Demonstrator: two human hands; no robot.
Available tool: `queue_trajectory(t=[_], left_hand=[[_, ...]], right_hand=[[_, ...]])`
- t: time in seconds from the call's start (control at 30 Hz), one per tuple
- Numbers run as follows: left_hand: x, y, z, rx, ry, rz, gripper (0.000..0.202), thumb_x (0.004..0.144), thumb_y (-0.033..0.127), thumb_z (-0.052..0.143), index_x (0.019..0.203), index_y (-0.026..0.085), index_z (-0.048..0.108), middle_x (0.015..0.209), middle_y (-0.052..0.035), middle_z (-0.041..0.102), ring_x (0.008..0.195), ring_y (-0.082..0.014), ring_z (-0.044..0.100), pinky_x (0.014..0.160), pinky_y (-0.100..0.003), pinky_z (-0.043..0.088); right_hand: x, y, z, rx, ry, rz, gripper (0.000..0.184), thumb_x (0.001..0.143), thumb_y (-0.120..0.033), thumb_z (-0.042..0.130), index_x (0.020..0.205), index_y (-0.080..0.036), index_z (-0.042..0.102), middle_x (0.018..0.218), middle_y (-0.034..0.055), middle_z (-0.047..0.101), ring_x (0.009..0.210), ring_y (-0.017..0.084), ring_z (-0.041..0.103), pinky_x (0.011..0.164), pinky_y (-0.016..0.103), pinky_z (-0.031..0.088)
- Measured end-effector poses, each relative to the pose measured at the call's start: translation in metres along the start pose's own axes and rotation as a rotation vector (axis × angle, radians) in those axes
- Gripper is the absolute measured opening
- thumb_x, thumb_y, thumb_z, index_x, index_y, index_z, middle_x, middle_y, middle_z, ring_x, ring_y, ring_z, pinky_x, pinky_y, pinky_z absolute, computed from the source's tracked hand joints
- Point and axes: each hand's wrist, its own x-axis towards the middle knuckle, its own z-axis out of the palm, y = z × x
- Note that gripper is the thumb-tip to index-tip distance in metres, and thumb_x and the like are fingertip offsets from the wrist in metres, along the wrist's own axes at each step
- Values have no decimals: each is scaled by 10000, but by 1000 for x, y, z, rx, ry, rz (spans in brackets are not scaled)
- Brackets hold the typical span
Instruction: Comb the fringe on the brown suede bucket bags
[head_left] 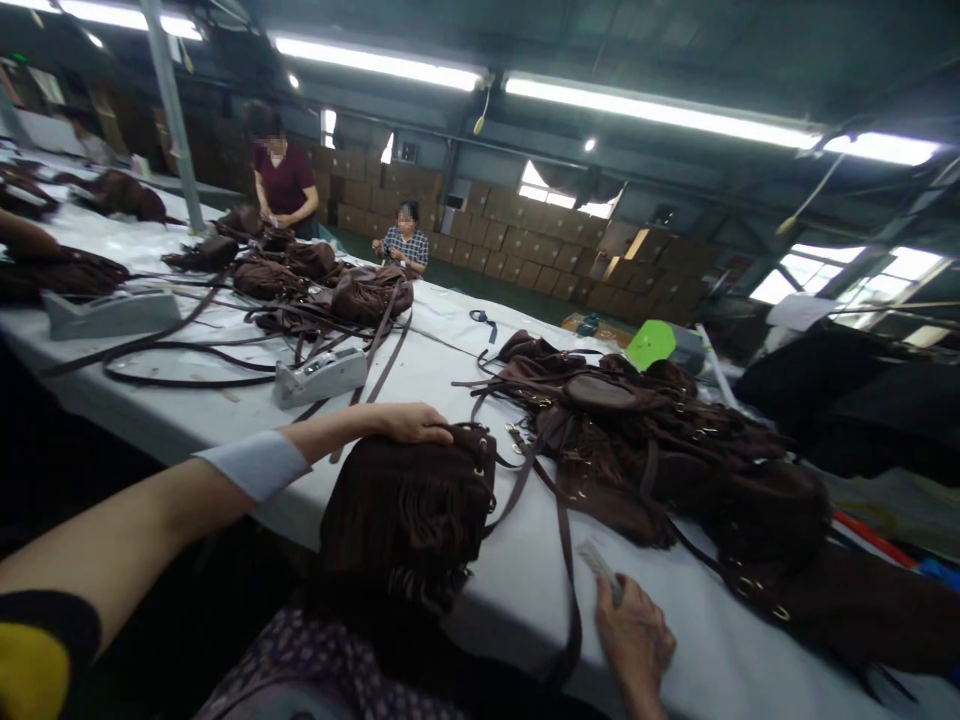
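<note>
Head view: your left hand (409,422) lies palm-down on top of the fringed brown bag (409,510), fingers loose, clasping nothing; bag sits at the near edge of the table (465,350); your right hand (636,635) rests right of the bag, fingers pinched on a small pale strip (600,562); the strap (566,560) hangs between bag and right hand.

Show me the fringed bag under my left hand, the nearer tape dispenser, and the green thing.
fringed bag (405,510), head view, on its fringed front.
tape dispenser (319,375), head view, on its grey body.
green thing (651,343), head view, on its flat face.
</note>
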Motion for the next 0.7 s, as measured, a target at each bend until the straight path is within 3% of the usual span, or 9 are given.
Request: queue_trajectory(t=[0.1, 0.2, 0.3, 0.4, 0.47, 0.57, 0.7], left_hand=[[37, -28, 15, 81, 33, -49, 417, 899, 443, 418, 1006, 136, 680, 961, -122, 697, 830, -223, 623, 715, -276, 441], [50, -34, 17, 149, 61, -71, 384, 850, 470, 494, 949, 154, 689, 909, -143, 696, 780, -251, 622, 676, -303, 432], [44, -25, 17, 173, 119, -47, 351, 862, 460, 486, 939, 173, 673, 876, -126, 688, 766, -244, 616, 649, -284, 411], [20, -9, 16, 159, 188, 11, 354, 897, 469, 433, 914, 187, 646, 785, -77, 667, 717, -204, 596, 620, -251, 380], [-2, 3, 15, 105, 228, 67, 358, 908, 478, 420, 857, 188, 623, 688, -34, 623, 648, -172, 560, 588, -235, 350], [-32, 23, 12, -26, 228, 150, 353, 903, 475, 445, 759, 184, 584, 579, 19, 523, 544, -126, 470, 538, -224, 304], [-55, 46, -2, -193, 161, 185, 375, 883, 481, 475, 692, 163, 538, 550, 45, 440, 491, -89, 380, 483, -204, 272]], right_hand=[[-3, 1, 2, -8, 69, -46, 365, 893, -399, 384, 1051, -139, 584, 970, 130, 675, 906, 278, 605, 752, 355, 421], [-5, 2, 2, 22, 149, -91, 423, 931, -425, 303, 1049, -126, 579, 903, 135, 668, 816, 253, 617, 687, 328, 422], [-8, 5, -1, 51, 241, -106, 556, 912, -567, 299, 1115, -120, 559, 905, 137, 656, 791, 258, 619, 648, 323, 436], [-14, -1, -7, 120, 187, -166, 591, 885, -602, 357, 1169, -122, 553, 967, 139, 658, 814, 257, 638, 633, 314, 461], [-18, -19, -11, 238, 82, -283, 471, 930, -469, 331, 1152, -136, 580, 976, 118, 668, 812, 227, 653, 653, 298, 480], [-19, -71, -21, 443, -10, -519, 398, 937, -228, 286, 1216, -154, 560, 1043, 97, 657, 918, 184, 640, 777, 287, 491], [-16, -147, -33, 485, -80, -789, 390, 895, -134, 376, 1243, -187, 542, 1197, 103, 612, 1154, 204, 525, 971, 384, 397]])
